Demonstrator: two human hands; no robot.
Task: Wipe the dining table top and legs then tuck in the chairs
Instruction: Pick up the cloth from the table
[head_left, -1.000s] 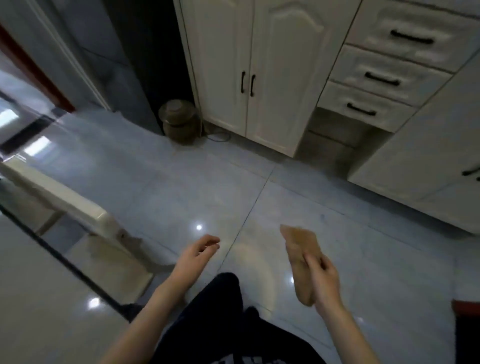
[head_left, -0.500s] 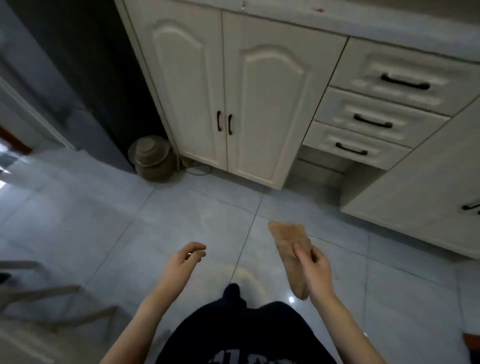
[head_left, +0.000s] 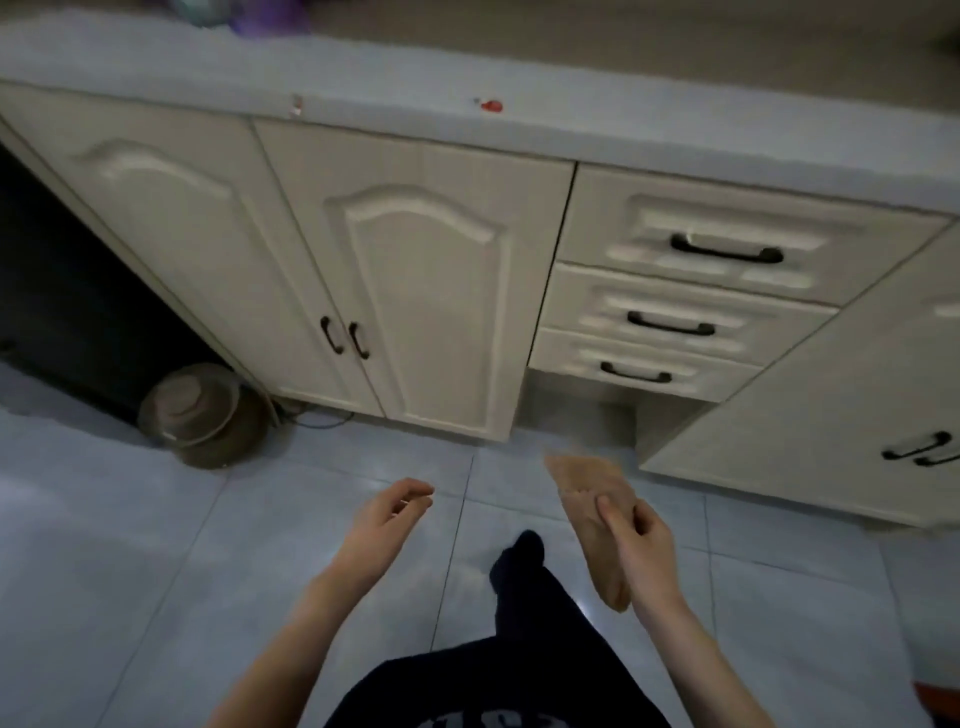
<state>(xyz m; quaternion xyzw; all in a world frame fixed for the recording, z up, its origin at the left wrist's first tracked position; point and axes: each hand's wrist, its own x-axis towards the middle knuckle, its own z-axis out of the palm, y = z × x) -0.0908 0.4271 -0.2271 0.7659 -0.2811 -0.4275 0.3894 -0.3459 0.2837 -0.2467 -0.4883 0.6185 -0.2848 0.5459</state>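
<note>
My right hand (head_left: 636, 540) grips a folded tan cloth (head_left: 587, 499) that stands up from the fingers and hangs down past the wrist, over the pale tiled floor. My left hand (head_left: 387, 519) floats beside it at the same height, fingers loosely curled and apart, holding nothing. The dining table and chairs are out of view. My dark trouser leg and foot (head_left: 519, 561) show between the two arms.
Cream kitchen cabinets (head_left: 431, 291) with double doors and three drawers (head_left: 691, 291) stand straight ahead under a grey countertop (head_left: 467, 67). A round brown pot (head_left: 202, 415) with a cord sits on the floor at the cabinet's left foot. A dark gap lies at far left.
The view has swung right and up, away from the white table edge and chair at left, toward the cabinets, which are now closer. The right hand still holds the cloth; the left stays empty.
</note>
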